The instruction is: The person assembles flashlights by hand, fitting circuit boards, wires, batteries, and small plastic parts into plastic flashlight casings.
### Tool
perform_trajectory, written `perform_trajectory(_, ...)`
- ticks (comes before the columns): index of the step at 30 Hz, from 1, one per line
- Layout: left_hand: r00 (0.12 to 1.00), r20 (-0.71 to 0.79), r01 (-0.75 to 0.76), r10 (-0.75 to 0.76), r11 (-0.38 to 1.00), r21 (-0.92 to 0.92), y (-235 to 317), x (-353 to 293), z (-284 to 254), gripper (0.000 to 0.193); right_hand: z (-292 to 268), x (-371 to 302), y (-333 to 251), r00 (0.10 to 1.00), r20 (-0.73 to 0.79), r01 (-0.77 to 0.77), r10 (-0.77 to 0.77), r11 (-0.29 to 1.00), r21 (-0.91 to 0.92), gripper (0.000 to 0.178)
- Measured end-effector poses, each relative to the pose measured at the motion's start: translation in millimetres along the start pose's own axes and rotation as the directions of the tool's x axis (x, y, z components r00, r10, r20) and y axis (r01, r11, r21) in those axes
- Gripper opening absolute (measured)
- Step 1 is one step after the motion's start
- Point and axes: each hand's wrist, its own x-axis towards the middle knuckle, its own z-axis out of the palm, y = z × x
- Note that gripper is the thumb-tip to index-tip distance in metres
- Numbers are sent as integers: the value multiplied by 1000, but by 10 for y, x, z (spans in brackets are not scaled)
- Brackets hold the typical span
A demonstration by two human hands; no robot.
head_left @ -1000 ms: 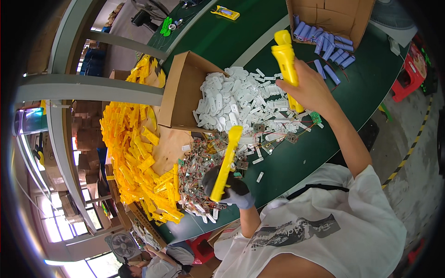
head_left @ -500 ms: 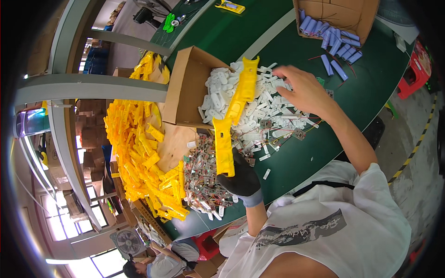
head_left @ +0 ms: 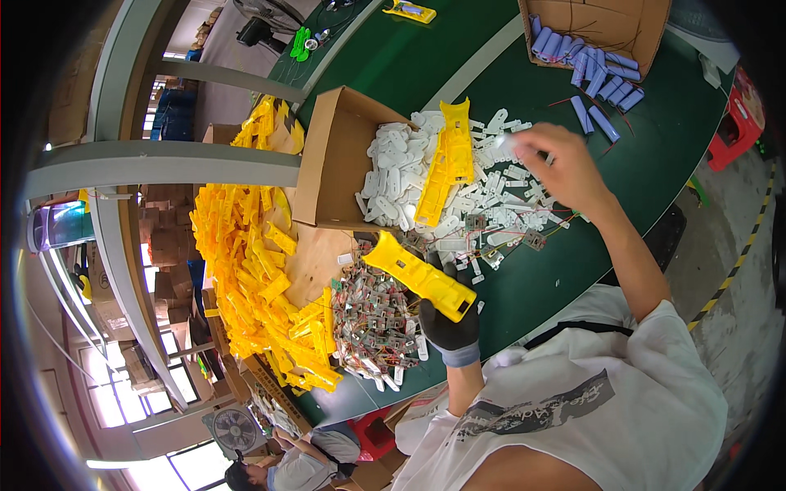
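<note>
My left hand, in a dark glove with a grey cuff, is closed on a yellow plastic housing half, tilted with its outer face up. My bare right hand is raised over the right side of a heap of white plastic pieces. Its thumb and fingertips pinch a small white plastic piece, blurred by motion. Between the hands and the box, more yellow housing halves lie across the heap. Beside my left hand is a pile of small circuit boards with wires.
An open cardboard box lies on its side behind the white pieces. Yellow housings are piled at left, by a grey metal frame. Purple wired battery cells spill from another box at far right. A co-worker sits at lower left.
My left hand has moved slightly right and turned its yellow housing from upright to slanting. My right hand has shifted a little right and down, and its fingers have closed on a white piece.
</note>
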Motion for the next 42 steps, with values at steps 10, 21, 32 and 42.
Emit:
perform_trajectory(10, 970, 97, -237, 222, 790, 565, -27, 282, 331, 60, 303, -304, -323, 980, -72, 55, 188, 95, 994, 25)
perform_trajectory(21, 897, 165, -384, 410, 538, 750, -5, 274, 354, 45, 600, -469, -679, 932, 329, -284, 151, 869, 405, 22)
perform_trajectory(32, 970, 155, -244, 190, 720, 650, 100, 142, 329, 52, 778, -642, -795, 992, 76, -123, 96, 745, 655, 50)
perform_trajectory(42, 959, -139, -88, 245, 727, 681, 146, 88, 343, 42, 600, -556, -694, 944, 321, -197, 78, 914, 356, 76)
